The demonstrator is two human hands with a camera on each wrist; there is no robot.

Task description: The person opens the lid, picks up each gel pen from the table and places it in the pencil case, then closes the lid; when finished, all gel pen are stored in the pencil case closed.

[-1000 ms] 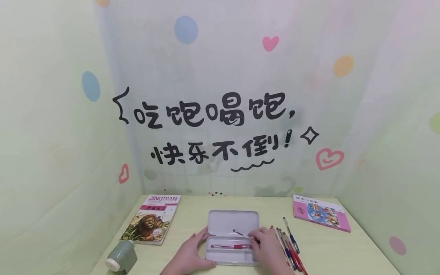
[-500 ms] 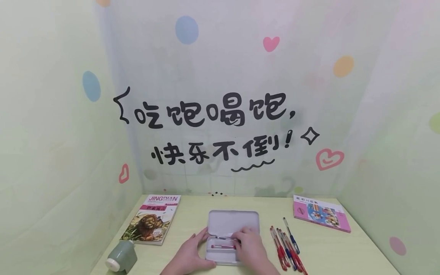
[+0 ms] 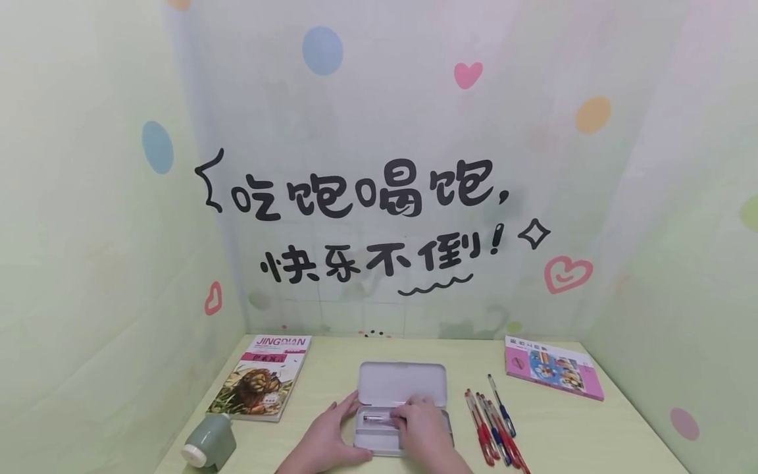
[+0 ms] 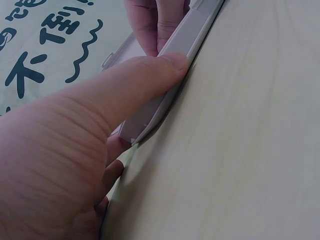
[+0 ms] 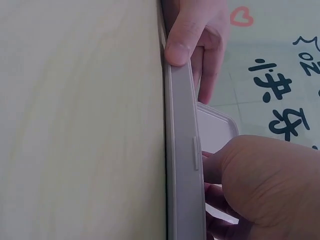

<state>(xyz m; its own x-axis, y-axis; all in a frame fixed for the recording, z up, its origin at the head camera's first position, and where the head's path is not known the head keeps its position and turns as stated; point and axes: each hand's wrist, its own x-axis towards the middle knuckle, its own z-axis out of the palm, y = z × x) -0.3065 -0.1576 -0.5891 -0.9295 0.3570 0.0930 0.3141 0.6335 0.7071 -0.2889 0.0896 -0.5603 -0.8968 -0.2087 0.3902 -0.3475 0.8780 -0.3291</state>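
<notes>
A pale tin pencil case (image 3: 379, 442) lies with its lid up on the table. My left hand (image 3: 328, 438) grips its left end; the left wrist view shows the thumb (image 4: 172, 62) pressed on the front wall. My right hand (image 3: 426, 424) reaches into the case with fingers curled, pinching a pen (image 3: 374, 418) down in the back compartment. That pen lies lengthwise, and the hand covers its right part. Seen from the right wrist, the fingers (image 5: 215, 195) dip behind the front wall, so their tips are hidden.
Several red and blue pens (image 3: 491, 428) lie loose to the right of the case. A lion-cover book (image 3: 257, 388) and a grey-green bottle-like object (image 3: 210, 442) are at left. A pink book (image 3: 556, 368) sits at the back right.
My right hand has moved left from the case's right end and lowered a pen into the back compartment, beside the red pen seen there before. The left hand has stayed on the case.
</notes>
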